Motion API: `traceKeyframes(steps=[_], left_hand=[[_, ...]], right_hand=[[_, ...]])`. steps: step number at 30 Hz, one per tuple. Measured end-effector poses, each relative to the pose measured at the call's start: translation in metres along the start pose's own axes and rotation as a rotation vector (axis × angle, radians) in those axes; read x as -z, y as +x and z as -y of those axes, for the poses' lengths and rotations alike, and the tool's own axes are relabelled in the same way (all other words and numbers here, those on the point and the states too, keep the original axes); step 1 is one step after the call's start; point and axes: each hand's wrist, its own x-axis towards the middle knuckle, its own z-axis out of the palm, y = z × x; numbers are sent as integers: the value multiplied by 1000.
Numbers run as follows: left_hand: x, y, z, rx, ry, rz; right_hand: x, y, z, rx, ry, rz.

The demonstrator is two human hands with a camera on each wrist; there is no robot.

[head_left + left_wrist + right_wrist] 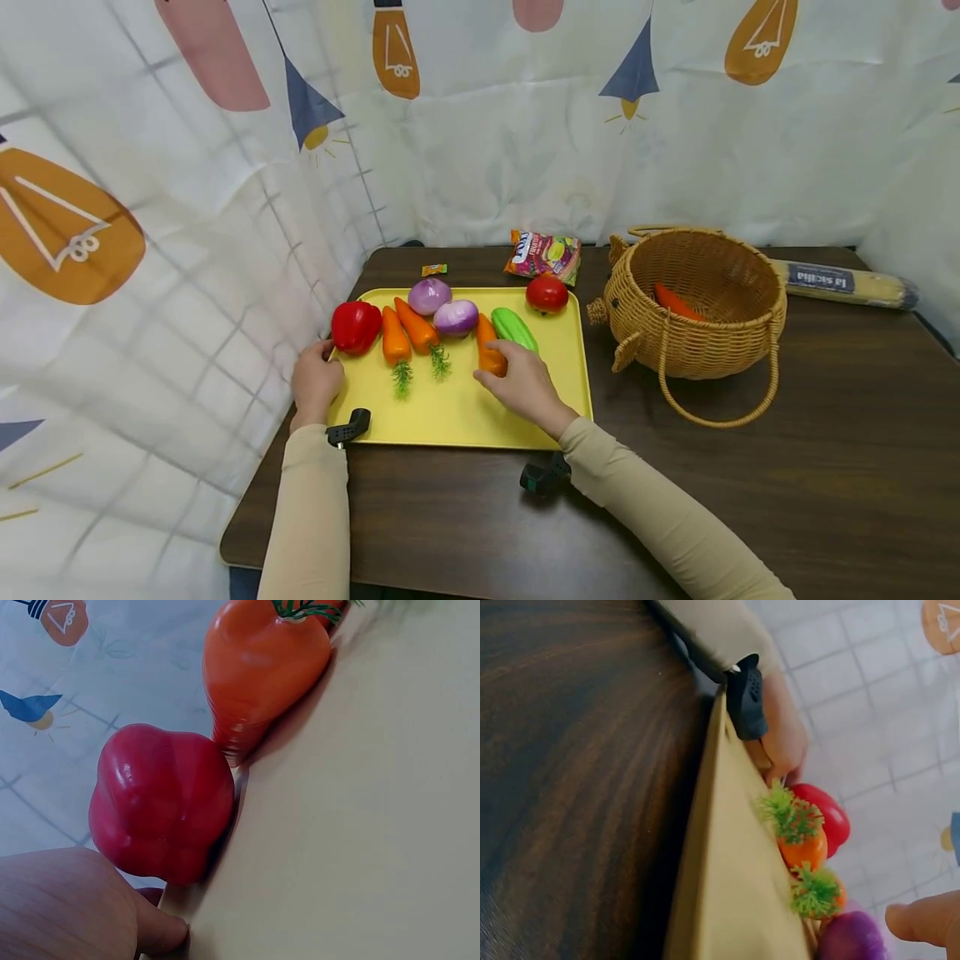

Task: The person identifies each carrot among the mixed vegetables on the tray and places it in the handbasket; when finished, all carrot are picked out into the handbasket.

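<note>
At the left edge of the yellow tray [435, 421], my left hand [315, 383] grips the rim, thumb on top, beside a red bell pepper [356, 327]. My right hand [528, 390] hovers over the tray's right half, thumb and fingers apart around the lower end of a carrot [487, 329]; contact cannot be told. Its thumb [922, 919] looks straight in the right wrist view. A green cucumber [513, 329] lies just beyond that hand. Two carrots with green tops, one of them a carrot [262, 667] near the pepper, and two purple onions [456, 318] fill the tray's back left.
A tomato [547, 294] sits at the tray's back right. Behind stand a candy bag [546, 255] and a small wrapped sweet [434, 270]. To the right is a wicker basket [705, 350] holding something orange-red, with a pasta pack [840, 282] behind it. A curtain [480, 167] borders the table.
</note>
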Motion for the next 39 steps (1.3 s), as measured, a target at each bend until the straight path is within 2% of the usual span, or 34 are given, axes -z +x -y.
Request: traceKeyframes(steps=[4,8,16,27,31,39], left_hand=[[3,0,0,-6,11,-4],[4,2,-3,-18,16,-2],[1,3,-4,0,8,0],[0,3,-1,-18,6,7],[-1,2,2,-7,-1,8],[-1,1,3,-7,-3,1]], right_hand=[[-4,1,-2,0,2,18],[-4,4,-4,-36,-9,-17],[-9,10,-13,-75,-34,-71],[-9,8,-19,-35,-118,-125],[-7,8,-20,-46,-108,-135],[4,12,-18,-122,-63,-126]])
